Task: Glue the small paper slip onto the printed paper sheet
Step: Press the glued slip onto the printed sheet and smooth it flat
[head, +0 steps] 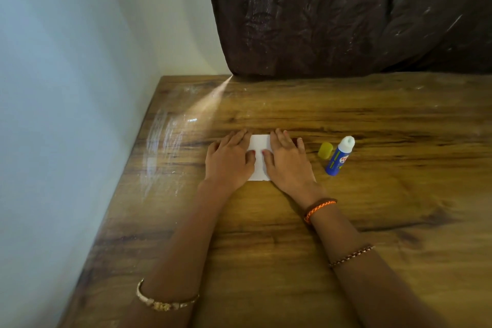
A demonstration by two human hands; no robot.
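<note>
A white paper [259, 157] lies flat on the wooden table [292, 234]; only its blank middle strip shows between my hands. My left hand [230, 160] rests palm down on its left part, fingers spread flat. On its right part lies my right hand [288, 161], also flat and palm down. Whether a separate small slip lies under the hands I cannot tell, and no print is visible. A blue glue stick [339, 156] lies uncapped to the right of my right hand, white tip pointing away. Its yellow cap [325, 150] sits just left of it.
A pale wall [66, 88] borders the table's left edge. Dark brown fabric [346, 13] hangs down onto the table's far edge. Bare wood stretches to the right and towards me.
</note>
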